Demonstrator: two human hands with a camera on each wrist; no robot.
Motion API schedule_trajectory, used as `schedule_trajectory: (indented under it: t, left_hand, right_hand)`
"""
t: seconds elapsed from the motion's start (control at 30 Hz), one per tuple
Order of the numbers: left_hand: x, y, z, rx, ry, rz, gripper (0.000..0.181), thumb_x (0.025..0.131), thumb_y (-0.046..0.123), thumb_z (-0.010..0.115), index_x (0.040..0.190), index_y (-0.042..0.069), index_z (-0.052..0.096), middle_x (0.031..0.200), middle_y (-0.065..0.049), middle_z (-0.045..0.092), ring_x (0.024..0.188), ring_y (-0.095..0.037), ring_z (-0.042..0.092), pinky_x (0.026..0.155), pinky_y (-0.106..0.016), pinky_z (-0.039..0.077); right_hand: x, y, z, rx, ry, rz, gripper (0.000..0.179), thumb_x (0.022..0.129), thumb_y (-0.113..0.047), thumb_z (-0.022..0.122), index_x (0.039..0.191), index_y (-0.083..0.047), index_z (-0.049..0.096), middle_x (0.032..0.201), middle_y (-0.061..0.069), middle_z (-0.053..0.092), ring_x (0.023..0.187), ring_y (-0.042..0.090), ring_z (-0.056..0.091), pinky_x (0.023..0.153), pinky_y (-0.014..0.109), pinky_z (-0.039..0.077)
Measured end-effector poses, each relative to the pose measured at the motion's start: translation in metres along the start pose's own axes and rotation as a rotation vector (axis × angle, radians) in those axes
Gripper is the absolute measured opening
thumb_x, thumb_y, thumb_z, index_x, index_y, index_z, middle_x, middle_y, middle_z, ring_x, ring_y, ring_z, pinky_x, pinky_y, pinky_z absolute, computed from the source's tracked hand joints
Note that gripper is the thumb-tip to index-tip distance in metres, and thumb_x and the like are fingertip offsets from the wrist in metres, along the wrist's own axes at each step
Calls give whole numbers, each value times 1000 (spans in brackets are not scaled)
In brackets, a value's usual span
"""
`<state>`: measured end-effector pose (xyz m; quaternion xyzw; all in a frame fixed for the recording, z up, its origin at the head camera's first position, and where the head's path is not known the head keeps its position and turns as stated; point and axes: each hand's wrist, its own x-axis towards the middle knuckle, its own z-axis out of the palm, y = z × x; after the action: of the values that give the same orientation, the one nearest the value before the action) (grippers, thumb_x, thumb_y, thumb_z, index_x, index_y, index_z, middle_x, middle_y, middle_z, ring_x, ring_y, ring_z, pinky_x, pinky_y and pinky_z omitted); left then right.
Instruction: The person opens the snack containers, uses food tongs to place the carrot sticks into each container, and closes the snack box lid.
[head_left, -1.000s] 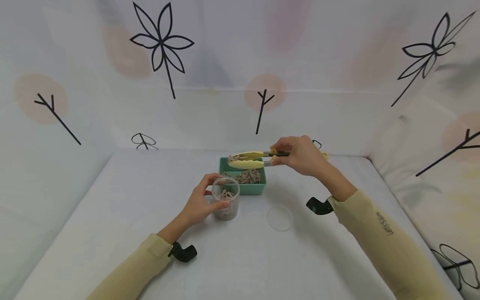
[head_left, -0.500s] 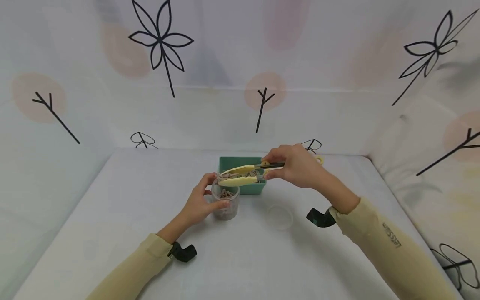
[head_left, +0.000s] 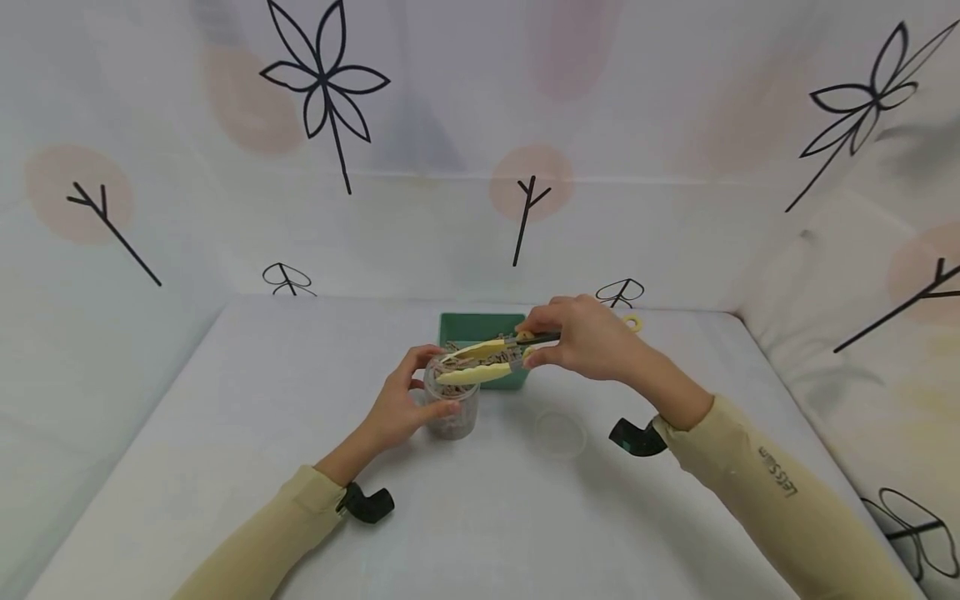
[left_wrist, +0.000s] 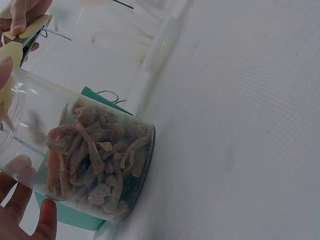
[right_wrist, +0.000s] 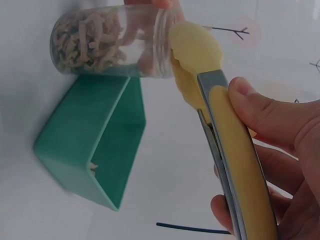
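A clear jar [left_wrist: 95,160] stands upright on the table, partly filled with brownish-grey dried strips [right_wrist: 90,40] whose exact kind I cannot tell. My left hand [head_left: 405,404] grips the jar around its side. My right hand [head_left: 588,337] holds yellow-tipped tongs [right_wrist: 235,150] by the handles, with their heads at the jar's mouth. Some strips show between the tong heads in the head view. Just behind the jar is a green box [right_wrist: 75,135], where more strips lie, partly hidden by the tongs.
A round clear lid [head_left: 560,435] lies flat on the white table [head_left: 480,517], right of the jar. Patterned white cloth [head_left: 435,233] hangs as a wall behind the table and along both sides.
My right hand has brought the tongs, with strips in them, down and toward me from above the green box to the jar's mouth. My left hand and the jar stay in place.
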<state>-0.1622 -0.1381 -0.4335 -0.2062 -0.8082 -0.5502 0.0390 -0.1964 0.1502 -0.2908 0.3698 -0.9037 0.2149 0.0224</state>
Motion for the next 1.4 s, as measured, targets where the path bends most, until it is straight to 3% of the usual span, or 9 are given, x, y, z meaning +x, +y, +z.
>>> schedule_trajectory:
  t: [0.4,0.73,0.93,1.2,1.4]
  left_hand:
    - [0,-1,0,21,6,-10,76,81,21,85,143,14,41,137,-4,53,127,-24,47,91,-46,45]
    - [1,-1,0,5,3,3,74,80,20,85,141,17,43,136,-1,54,127,-23,47,90,-45,46]
    - [0,-1,-1,-8,3,5,74,81,15,85,142,14,43,135,-4,56,128,-25,47,91,-47,45]
    - [1,0,1,-18,1,-3,77,80,8,84,144,10,41,137,-9,55,129,-29,46,92,-48,44]
    - [0,0,0,-17,4,-8,74,80,11,84,142,13,43,135,-5,56,128,-26,47,92,-47,44]
  right_hand:
    - [1,4,-3,42,-31,61,52,75,-30,89,118,-9,71,108,1,70,98,19,65,82,41,53]
    - [-5,24,-16,107,-20,191,59,79,-28,87,129,-7,64,120,12,69,110,27,66,91,48,51]
    - [-2,35,-20,-19,-8,211,58,80,-28,86,127,-2,64,119,15,69,112,31,63,93,51,48]
    - [8,50,-11,-227,-64,228,56,79,-33,86,126,-8,68,110,8,69,94,25,58,72,42,50]
    - [19,51,-7,-283,-127,240,59,78,-36,86,128,-10,68,105,8,66,90,23,57,67,40,49]
